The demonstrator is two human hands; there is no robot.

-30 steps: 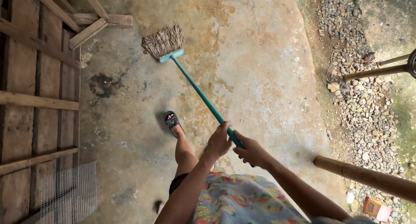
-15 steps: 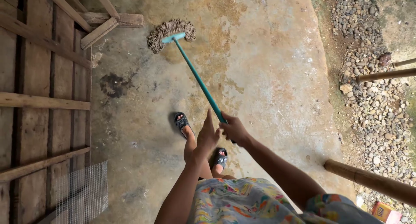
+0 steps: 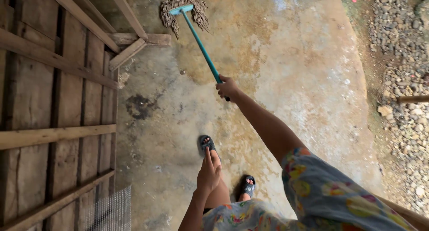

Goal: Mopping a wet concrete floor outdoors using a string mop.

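gripping the teal mop (image 3: 196, 38) handle near its end, right hand (image 3: 228, 87) is reaching toward upper frame — left hand (image 3: 209, 170) is hanging open; looks light, stiff handle, floppy head.

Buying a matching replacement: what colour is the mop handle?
Teal, seen in the head view: the mop handle in the right hand.

Stained concrete floor (image 3: 286, 79); plank wall (image 3: 49, 101) left; wire mesh (image 3: 109, 211) below; pebble strip (image 3: 402, 92) right.
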